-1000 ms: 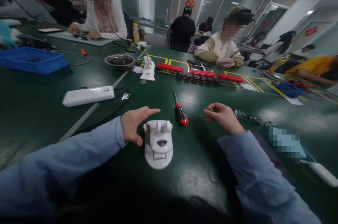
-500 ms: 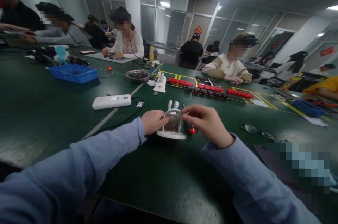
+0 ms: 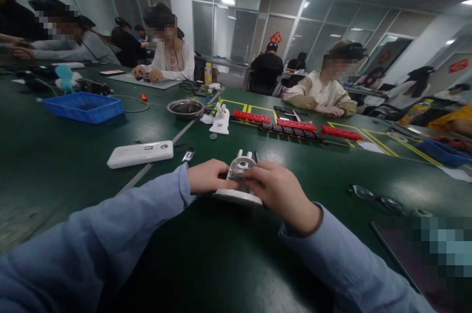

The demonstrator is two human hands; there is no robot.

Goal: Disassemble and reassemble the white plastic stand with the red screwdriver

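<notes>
A white plastic housing (image 3: 239, 197) with a flat rounded base, a hollow upright back and two ear-like prongs sits on the green table in front of me. My left hand (image 3: 209, 176) holds its left side, the thumb reaching into the hollow. My right hand (image 3: 278, 187) bends over the right side, fingertips pressed together inside the hollow; anything between them is hidden. A thin dark shaft (image 3: 256, 156) shows behind that hand. Farther back lies a similar white eared part (image 3: 220, 121), beside a small round disc (image 3: 213, 136).
Left of my hands are a white power bank-like box (image 3: 140, 154), a blue tray (image 3: 84, 107) and a metal bowl (image 3: 185, 108). Red strips (image 3: 296, 125) lie across the back. Eyeglasses (image 3: 376, 198) and a dark tablet-like slab (image 3: 393, 254) are at right. Co-workers sit beyond.
My right hand has moved from the housing's upper right rim down and left into its hollow. It now covers the red-handled tool. The view has shifted slightly.
</notes>
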